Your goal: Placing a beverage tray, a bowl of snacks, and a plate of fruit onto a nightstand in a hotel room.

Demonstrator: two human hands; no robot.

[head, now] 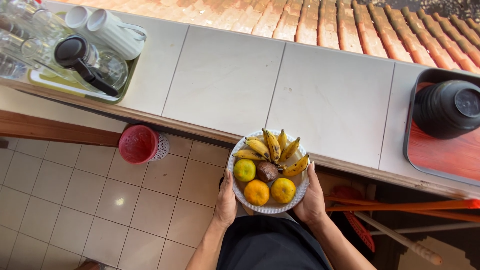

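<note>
At the upper left of the frame a green tray (37, 80) was seen on the white tiled bench (225, 75), loaded with clear glasses (22, 30), a glass jug with a black lid (87, 60) and two white mugs (112, 30) lying on their sides. Below it, at the left centre, a red mesh wastebasket (140, 144) was set on the tiled floor (75, 200) just beside the bench front. In the lower middle of the frame a white plate (301, 186) was held by both hands over the bench edge, part of it above the bench and part above the floor. The left hand (226, 200) was curled against the plate's left rim and the right hand (311, 200) against its right rim, fingers underneath and thumbs laid up along the sides, so each was partly closed on the plate. On the plate a bunch of small yellow bananas (274, 147) was laid at the far side, a green-yellow citrus fruit (244, 170) at the left, a brown round fruit (267, 171) in the middle, and two orange citrus fruits (257, 192) nearest the body. At the lower right, long orange and white handles (415, 206) were seen below the bench. At the right edge a dark tray (440, 155) with a red base was placed on the bench, a stack of black bowls (447, 107) resting upside down in it.
</note>
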